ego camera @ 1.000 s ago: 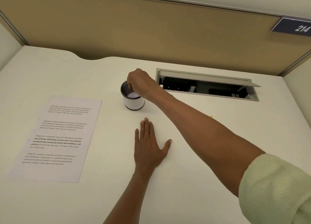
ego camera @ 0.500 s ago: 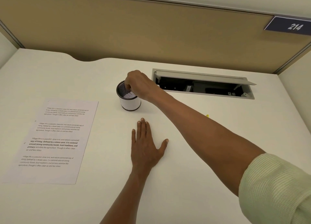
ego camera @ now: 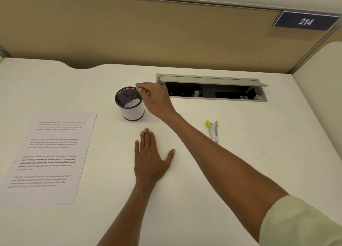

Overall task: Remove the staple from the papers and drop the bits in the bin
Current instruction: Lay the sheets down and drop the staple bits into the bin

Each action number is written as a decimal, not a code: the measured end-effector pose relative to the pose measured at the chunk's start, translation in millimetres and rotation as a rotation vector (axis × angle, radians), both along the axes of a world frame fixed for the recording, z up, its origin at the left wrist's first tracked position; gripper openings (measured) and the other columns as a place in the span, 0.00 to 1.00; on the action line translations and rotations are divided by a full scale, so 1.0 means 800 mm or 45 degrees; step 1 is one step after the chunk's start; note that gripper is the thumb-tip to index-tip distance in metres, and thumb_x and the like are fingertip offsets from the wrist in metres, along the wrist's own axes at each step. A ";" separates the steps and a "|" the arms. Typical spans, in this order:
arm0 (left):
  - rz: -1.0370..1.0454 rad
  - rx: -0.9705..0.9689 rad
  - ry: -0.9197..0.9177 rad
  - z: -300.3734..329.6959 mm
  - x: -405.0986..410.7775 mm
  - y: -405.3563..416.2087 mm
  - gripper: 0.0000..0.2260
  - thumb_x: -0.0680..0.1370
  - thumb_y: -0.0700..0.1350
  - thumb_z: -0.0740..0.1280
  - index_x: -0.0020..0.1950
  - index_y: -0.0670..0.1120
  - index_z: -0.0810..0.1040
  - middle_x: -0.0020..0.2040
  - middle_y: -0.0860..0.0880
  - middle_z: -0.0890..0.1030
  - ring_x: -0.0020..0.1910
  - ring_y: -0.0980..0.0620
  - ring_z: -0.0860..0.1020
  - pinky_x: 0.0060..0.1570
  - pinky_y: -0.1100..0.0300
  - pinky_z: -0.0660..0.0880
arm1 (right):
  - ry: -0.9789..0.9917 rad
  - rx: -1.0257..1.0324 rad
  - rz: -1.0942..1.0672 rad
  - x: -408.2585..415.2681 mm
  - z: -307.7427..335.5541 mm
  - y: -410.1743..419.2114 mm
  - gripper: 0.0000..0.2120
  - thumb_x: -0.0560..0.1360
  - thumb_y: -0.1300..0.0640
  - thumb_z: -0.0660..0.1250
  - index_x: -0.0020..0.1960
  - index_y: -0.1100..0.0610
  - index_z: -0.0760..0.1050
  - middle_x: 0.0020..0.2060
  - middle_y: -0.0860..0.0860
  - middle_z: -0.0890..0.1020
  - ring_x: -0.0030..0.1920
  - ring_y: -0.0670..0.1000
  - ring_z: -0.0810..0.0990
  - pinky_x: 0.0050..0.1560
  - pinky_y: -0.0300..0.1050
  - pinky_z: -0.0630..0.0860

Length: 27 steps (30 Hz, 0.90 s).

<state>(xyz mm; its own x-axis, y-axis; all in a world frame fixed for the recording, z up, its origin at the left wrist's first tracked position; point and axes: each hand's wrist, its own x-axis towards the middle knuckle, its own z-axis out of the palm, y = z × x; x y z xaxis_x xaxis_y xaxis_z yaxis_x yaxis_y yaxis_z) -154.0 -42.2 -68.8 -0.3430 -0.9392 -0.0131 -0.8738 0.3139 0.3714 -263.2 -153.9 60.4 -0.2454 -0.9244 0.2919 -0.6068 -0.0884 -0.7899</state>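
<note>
The papers (ego camera: 53, 158), white sheets with printed text, lie flat at the left of the white desk (ego camera: 240, 162). The bin (ego camera: 133, 113), a small black mesh cup with a white wrap, stands upright behind the middle and has white scraps inside. My right hand (ego camera: 157, 99) hovers at the bin's right rim, fingers stretched left over the edge; I see nothing held in them. My left hand (ego camera: 150, 158) rests flat on the desk in front of the bin, fingers straight. No staple shows on the papers at this size.
A metal staple remover with yellow tips (ego camera: 212, 132) lies on the desk right of my right forearm. Behind it a cable hatch (ego camera: 212, 91) stands open in the desktop. A tan partition with a blue "214" sign (ego camera: 304, 21) closes the back.
My right hand has lifted out of the bin's mouth and drawn back to its right rim, fingers straighter now. My forearm shifted, uncovering the staple remover. My left hand stayed flat.
</note>
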 end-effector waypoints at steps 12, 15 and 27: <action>-0.009 -0.015 -0.062 -0.004 0.002 0.001 0.45 0.75 0.72 0.52 0.81 0.40 0.54 0.83 0.46 0.49 0.82 0.50 0.46 0.79 0.47 0.49 | -0.060 -0.084 -0.806 -0.140 -0.068 0.225 0.13 0.79 0.64 0.61 0.61 0.63 0.79 0.56 0.54 0.84 0.56 0.49 0.82 0.58 0.39 0.76; -0.013 -0.017 -0.061 -0.002 0.002 0.000 0.46 0.75 0.72 0.51 0.81 0.39 0.54 0.83 0.45 0.49 0.82 0.50 0.46 0.79 0.48 0.48 | 0.055 0.090 -1.053 -0.187 -0.099 0.295 0.15 0.78 0.63 0.62 0.63 0.63 0.77 0.59 0.57 0.82 0.60 0.55 0.80 0.61 0.50 0.75; -0.001 -0.002 -0.082 -0.002 0.001 0.001 0.47 0.74 0.73 0.50 0.81 0.40 0.53 0.83 0.47 0.48 0.81 0.51 0.46 0.79 0.49 0.47 | 0.525 0.977 -1.042 -0.251 -0.165 0.400 0.50 0.75 0.28 0.43 0.77 0.69 0.44 0.77 0.64 0.45 0.78 0.60 0.44 0.77 0.56 0.46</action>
<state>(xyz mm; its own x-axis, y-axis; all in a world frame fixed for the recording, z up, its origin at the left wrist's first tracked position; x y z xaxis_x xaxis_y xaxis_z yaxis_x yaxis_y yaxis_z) -153.4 -41.5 -70.4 -0.3424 -0.9390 -0.0340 -0.8956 0.3152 0.3139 -463.8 165.9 -71.3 -0.8601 -0.5049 -0.0730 -0.4834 0.8523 -0.2000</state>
